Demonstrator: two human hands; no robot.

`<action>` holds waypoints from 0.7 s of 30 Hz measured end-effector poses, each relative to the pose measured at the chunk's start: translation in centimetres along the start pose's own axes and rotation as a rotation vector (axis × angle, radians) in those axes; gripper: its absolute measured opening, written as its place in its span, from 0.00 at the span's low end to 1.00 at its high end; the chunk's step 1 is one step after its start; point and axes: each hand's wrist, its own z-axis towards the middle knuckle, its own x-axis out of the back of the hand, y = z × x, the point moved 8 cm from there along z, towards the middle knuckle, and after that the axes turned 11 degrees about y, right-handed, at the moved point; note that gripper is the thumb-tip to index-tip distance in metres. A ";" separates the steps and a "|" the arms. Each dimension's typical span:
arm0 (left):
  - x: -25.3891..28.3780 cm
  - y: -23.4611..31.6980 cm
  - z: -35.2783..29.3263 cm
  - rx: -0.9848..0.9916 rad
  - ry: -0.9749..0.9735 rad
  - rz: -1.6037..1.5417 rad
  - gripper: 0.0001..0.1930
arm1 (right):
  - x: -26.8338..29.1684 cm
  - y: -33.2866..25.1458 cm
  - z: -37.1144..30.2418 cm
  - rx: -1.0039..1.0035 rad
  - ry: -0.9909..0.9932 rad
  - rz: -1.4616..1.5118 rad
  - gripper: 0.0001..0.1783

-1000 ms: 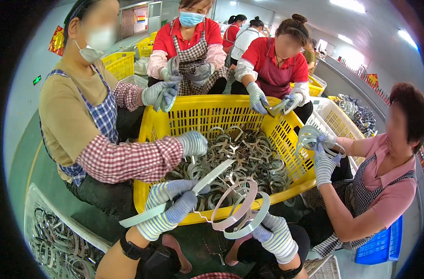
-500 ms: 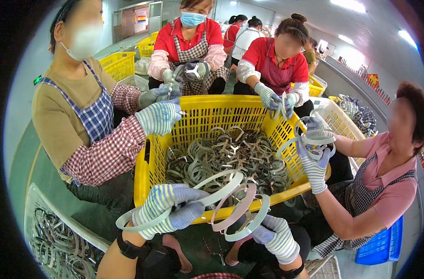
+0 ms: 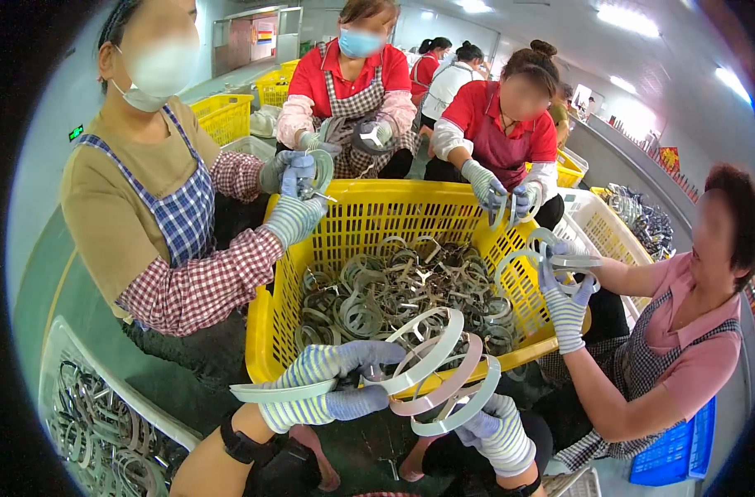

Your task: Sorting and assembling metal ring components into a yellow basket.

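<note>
My left hand [image 3: 332, 385], in a striped work glove, keeps a pale curved band [image 3: 282, 393] against its palm. Its thumb and forefinger are parted beside a loose bunch of rings. That bunch has a white ring [image 3: 431, 356], a pink ring [image 3: 443, 385] and a pale green ring [image 3: 464, 406], with thin metal spokes inside. My right hand [image 3: 497, 435], gloved alike, grips the bunch from the right; its fingertips are partly hidden behind the rings. Just beyond, a yellow crate [image 3: 369, 195] holds many similar rings [image 3: 369, 298] in a tangled heap.
Around the crate sit several co-workers with gloved hands; the nearest left one holds rings [image 3: 322, 170], the right one more rings [image 3: 572, 261]. A white crate [image 3: 71, 348] of metal parts stands at lower left, a blue crate [image 3: 675, 447] at lower right.
My left hand has shifted right, its thumb and forefinger parting. The ring bunch has moved slightly right and stands more upright. The left co-worker's hands have come together around rings.
</note>
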 end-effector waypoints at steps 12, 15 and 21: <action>0.8 3.7 0.0 -0.575 0.123 0.387 0.13 | 0.1 -0.4 -0.3 0.067 -0.070 0.068 0.16; 0.2 3.1 0.1 -0.532 0.055 0.339 0.14 | 0.1 -0.2 -0.1 0.030 -0.089 0.043 0.17; -0.1 2.9 0.1 -0.467 -0.007 0.337 0.14 | -0.2 -0.1 -0.2 0.004 -0.137 0.090 0.19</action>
